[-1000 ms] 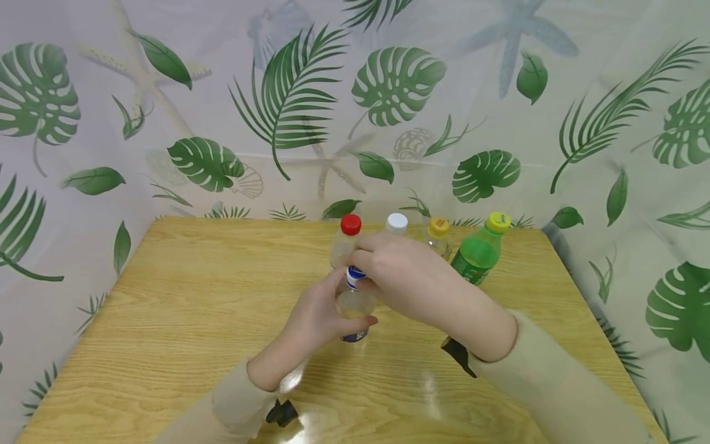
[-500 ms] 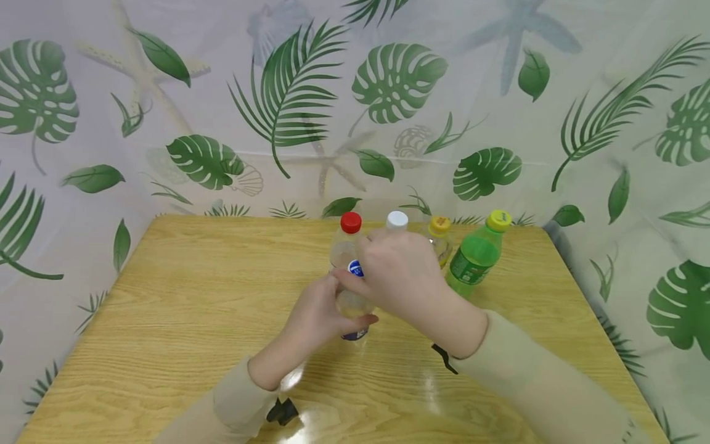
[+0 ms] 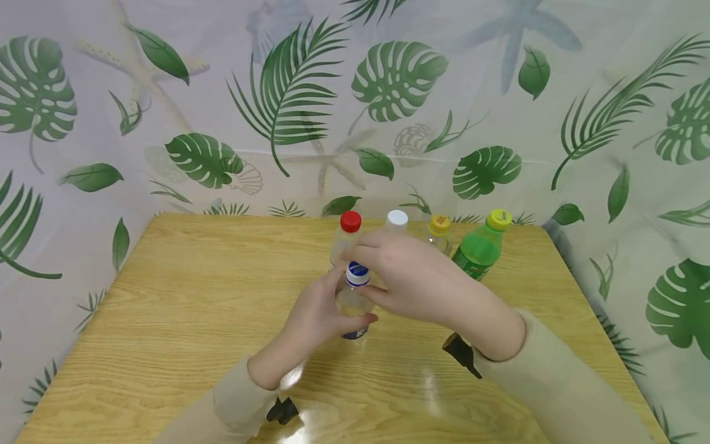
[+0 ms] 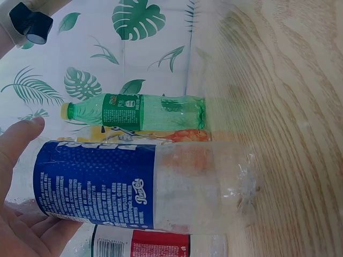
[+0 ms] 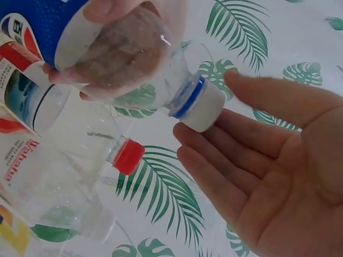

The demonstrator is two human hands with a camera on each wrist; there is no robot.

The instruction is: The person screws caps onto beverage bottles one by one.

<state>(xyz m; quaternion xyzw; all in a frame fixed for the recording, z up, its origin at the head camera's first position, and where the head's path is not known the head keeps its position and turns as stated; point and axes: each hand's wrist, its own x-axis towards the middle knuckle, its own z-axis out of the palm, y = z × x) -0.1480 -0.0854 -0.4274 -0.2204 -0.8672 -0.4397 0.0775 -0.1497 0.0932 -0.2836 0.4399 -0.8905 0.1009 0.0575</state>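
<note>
A clear plastic soda bottle (image 4: 185,187) with a blue label stands upright on the table. My left hand (image 3: 310,317) grips it around the upper body, thumb on the near side. On its neck sits a white screw cap (image 5: 208,110) with a blue top and a blue ring below. My right hand (image 3: 413,277) is at the cap from the right, its fingers loosely bent. In the right wrist view the thumb and fingers are spread to either side of the cap, with a gap at the thumb.
Behind the held bottle stand a red-capped bottle (image 3: 350,223), a white-capped bottle (image 3: 397,220), a yellow-capped bottle (image 3: 439,227) and a green bottle (image 3: 479,250). The wooden table (image 3: 211,283) ends at a leaf-patterned backdrop (image 3: 310,197).
My right hand turned in over the cap half a second ago, then rotated back and its thumb came away from the cap. My left hand keeps its grip on the bottle.
</note>
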